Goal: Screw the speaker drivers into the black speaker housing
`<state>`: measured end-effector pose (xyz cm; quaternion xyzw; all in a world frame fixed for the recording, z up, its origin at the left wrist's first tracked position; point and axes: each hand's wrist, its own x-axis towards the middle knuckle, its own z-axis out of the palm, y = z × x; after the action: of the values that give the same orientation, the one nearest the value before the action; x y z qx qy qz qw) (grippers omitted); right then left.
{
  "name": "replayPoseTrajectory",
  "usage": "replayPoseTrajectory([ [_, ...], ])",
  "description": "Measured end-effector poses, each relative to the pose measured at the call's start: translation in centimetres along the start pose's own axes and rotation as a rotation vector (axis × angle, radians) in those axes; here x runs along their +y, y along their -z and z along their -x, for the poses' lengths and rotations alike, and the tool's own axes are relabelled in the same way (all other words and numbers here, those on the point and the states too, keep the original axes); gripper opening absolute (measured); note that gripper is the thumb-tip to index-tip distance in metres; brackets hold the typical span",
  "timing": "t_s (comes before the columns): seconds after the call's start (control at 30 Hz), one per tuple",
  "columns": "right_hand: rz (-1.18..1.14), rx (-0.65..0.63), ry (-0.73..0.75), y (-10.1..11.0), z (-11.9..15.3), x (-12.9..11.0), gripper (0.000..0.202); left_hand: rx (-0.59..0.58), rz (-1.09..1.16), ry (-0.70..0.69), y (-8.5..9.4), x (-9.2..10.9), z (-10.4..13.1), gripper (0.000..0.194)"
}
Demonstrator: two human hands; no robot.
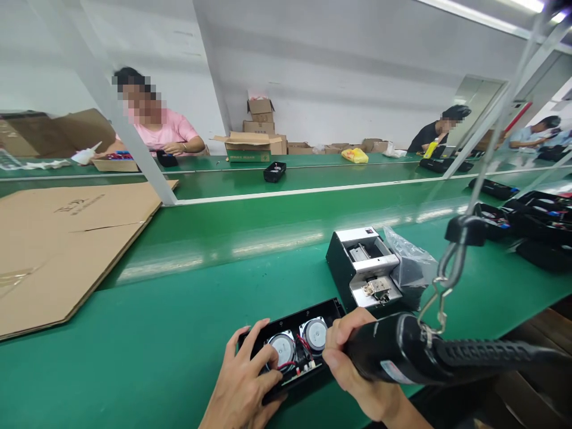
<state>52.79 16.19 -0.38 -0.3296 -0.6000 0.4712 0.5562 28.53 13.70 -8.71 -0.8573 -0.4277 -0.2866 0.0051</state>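
Observation:
A black housing (292, 322) with two round silver speakers (315, 333) and red and black wires lies on the green bench, near its front edge. My left hand (250, 378) grips the left end of this housing, fingers bent over its rim and near the left speaker. In my right hand (353, 363) is a black electric screwdriver (393, 351), hung from above by a metal hook. Its tip is hidden behind my fingers at the housing's right end. Behind the housing stands a black and silver device (364, 262).
Flat cardboard (71, 250) covers the bench at left. A clear plastic bag (409, 259) sits by the device. More black housings (545, 220) are piled at right. Across the bench are a small black housing (274, 171), a person in pink (161, 128) and other people.

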Motion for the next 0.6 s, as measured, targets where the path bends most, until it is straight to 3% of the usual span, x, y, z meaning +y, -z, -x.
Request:
replayPoseTrajectory([
  [0.1,-0.009,-0.015,0.007,-0.1,-0.2,-1.2,0.019,0.028,-0.02,-0.001,-0.1,-0.1,0.0,0.017],
  [0.17,-0.066,0.042,0.006,0.6,-1.0,-2.5,0.022,0.017,-0.044,0.014,0.0,-0.3,-0.1,0.017],
  [0.3,-0.131,0.377,0.186,4.4,-4.2,-5.1,0.022,0.043,-0.134,-0.087,0.8,-0.9,-0.9,0.021],
  [0.37,-0.013,0.57,0.299,6.6,-6.0,-5.3,0.027,0.05,-0.197,-0.187,1.2,-0.9,-1.4,0.022],
  [0.43,0.109,0.657,0.302,8.3,-7.3,-4.6,0.028,0.029,-0.234,-0.22,1.4,-0.5,-1.8,0.022],
  [0.6,0.242,0.53,0.12,9.9,-7.7,-2.3,0.027,0.027,-0.18,-0.046,0.0,0.5,-1.2,0.026],
])
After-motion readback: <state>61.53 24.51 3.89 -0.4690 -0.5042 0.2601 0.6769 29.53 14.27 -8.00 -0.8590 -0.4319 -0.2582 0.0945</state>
